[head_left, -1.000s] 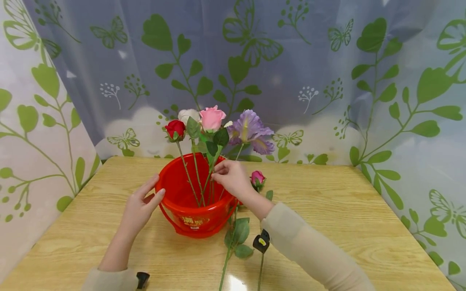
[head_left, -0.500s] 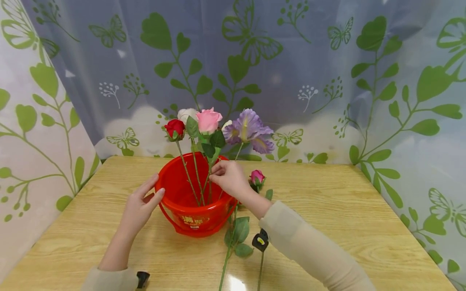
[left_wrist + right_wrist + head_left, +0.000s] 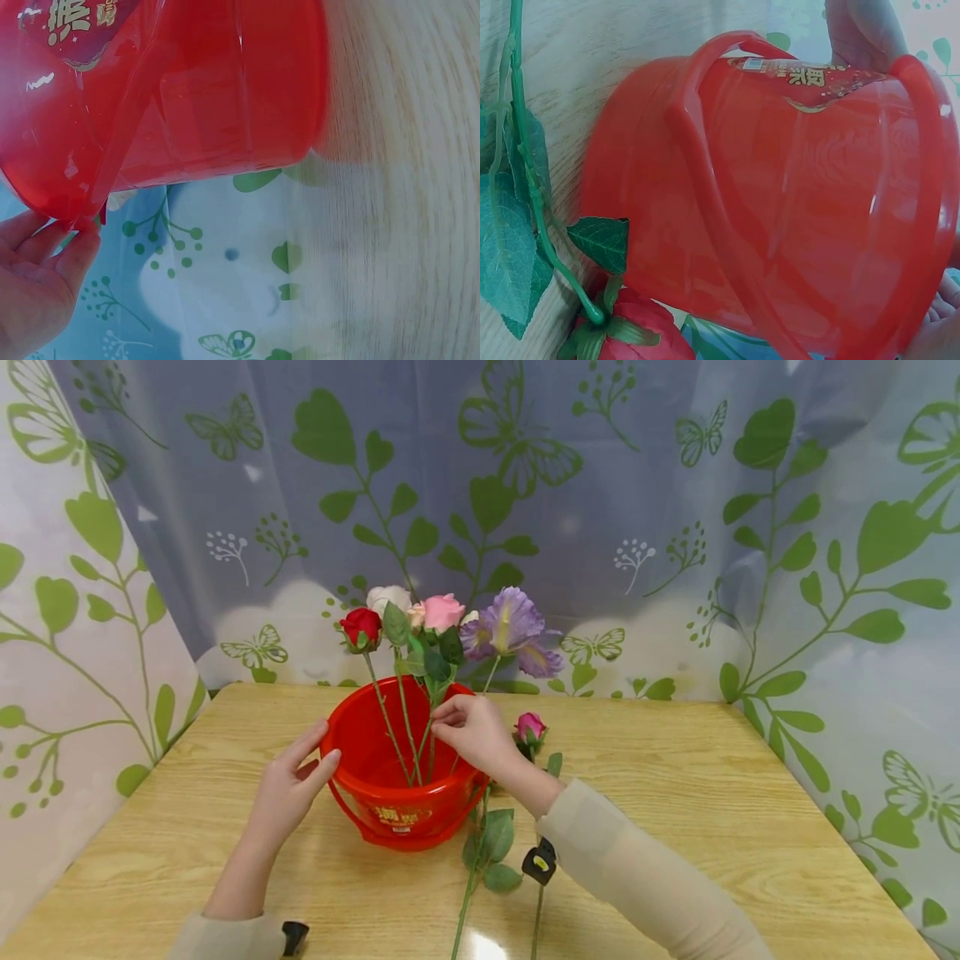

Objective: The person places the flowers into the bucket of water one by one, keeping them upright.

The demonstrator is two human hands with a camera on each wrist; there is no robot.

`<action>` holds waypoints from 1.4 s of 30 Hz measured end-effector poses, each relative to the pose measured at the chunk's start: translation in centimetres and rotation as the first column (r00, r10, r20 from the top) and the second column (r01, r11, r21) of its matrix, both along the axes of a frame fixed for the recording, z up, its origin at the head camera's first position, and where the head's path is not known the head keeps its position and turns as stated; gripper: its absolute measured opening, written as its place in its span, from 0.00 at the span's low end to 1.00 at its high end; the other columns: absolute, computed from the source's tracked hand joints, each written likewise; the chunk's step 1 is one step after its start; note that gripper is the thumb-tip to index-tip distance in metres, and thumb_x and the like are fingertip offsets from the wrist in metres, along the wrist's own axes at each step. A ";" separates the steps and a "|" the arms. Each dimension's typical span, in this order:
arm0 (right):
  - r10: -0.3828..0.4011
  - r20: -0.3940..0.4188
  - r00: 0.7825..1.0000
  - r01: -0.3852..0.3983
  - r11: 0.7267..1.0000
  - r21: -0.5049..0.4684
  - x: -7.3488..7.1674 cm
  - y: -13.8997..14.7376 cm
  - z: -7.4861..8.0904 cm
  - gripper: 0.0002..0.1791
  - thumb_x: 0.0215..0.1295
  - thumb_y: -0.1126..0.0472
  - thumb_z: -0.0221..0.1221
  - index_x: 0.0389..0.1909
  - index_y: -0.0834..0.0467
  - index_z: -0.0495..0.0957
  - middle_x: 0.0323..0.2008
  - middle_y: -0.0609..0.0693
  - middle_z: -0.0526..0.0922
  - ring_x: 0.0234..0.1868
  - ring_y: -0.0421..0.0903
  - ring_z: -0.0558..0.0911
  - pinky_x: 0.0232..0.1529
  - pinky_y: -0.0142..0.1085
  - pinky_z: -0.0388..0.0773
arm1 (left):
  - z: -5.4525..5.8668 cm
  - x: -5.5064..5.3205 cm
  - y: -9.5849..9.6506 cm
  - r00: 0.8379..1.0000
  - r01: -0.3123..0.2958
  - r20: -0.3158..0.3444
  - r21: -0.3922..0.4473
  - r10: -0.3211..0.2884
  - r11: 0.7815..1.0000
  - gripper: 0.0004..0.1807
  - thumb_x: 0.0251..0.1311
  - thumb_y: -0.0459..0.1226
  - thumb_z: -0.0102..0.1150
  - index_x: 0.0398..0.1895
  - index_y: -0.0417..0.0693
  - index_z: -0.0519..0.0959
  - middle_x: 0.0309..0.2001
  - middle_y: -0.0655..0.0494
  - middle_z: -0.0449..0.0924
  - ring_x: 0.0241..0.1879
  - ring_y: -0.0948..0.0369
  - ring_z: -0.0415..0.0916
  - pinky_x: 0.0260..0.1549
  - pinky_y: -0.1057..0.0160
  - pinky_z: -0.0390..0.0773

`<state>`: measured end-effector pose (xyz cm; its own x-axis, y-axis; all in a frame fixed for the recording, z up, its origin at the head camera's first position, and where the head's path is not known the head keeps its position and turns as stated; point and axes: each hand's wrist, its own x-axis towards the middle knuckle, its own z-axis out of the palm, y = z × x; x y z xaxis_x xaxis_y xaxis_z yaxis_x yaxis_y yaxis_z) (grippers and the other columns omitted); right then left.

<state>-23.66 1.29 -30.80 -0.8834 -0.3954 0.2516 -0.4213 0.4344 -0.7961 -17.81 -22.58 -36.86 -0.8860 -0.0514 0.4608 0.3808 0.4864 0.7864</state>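
A red plastic bucket [image 3: 442, 817] stands on the table, its handle hanging down at the front. My left hand [image 3: 285, 789] holds the bucket's left rim between thumb and fingers, also seen from outside in the left wrist view. Over the bucket's right side, my right hand [image 3: 480, 735] pinches the stem of a pink rose [image 3: 444, 612]. That rose stands among a red rose [image 3: 362, 628], a white flower [image 3: 388, 598] and a purple iris [image 3: 512, 628], whose stems reach into the bucket. The right wrist view shows only part of my right hand, beyond the rim.
Right of the bucket a magenta rose [image 3: 530, 727] lies on the wooden table [image 3: 675, 793]. Another leafy stem [image 3: 497, 837] lies alongside, partly under my right forearm. In the right wrist view a red bloom [image 3: 646, 336] rests against the bucket. A patterned curtain [image 3: 570, 527] hangs behind.
The pink rose has sunk lower toward the bucket, and its bloom now tilts away. My right hand has shifted slightly left. The left hand stays on the rim.
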 end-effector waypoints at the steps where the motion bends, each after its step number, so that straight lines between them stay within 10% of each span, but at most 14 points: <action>1: -0.001 0.002 1.000 0.001 1.000 -0.001 0.0 0.1 0.0 0.07 0.56 0.66 0.58 0.35 0.64 0.78 0.33 0.52 0.80 0.35 0.46 0.78 0.35 0.32 0.78 | 0.0 0.0 0.0 1.000 0.002 -0.001 0.003 -0.002 1.000 0.26 0.58 0.36 0.54 0.58 0.32 0.64 0.59 0.41 0.64 0.58 0.49 0.61 0.42 0.69 0.71; 25: -0.049 0.071 0.996 0.063 0.973 -0.222 2.1 4.4 0.1 0.07 0.52 0.69 0.61 0.33 0.65 0.78 0.32 0.54 0.81 0.33 0.46 0.80 0.35 0.34 0.78 | 0.3 0.2 0.2 1.000 -0.003 0.026 -0.009 0.003 1.000 0.27 0.59 0.37 0.53 0.59 0.33 0.63 0.60 0.42 0.62 0.58 0.49 0.61 0.43 0.65 0.70; 42: -0.139 0.181 0.974 0.173 0.967 -0.187 3.0 8.6 -2.3 0.07 0.53 0.70 0.60 0.34 0.67 0.78 0.34 0.55 0.81 0.34 0.47 0.79 0.37 0.36 0.78 | 0.1 -0.1 0.1 1.000 -0.008 0.007 0.013 0.008 1.000 0.26 0.58 0.36 0.54 0.58 0.31 0.64 0.59 0.42 0.64 0.57 0.49 0.61 0.42 0.72 0.71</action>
<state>-20.66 9.86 -33.06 -0.9659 -0.2061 0.1569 -0.2164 0.3091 -0.9261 -17.86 -22.50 -36.80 -0.8889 -0.0642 0.4536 0.3714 0.4786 0.7956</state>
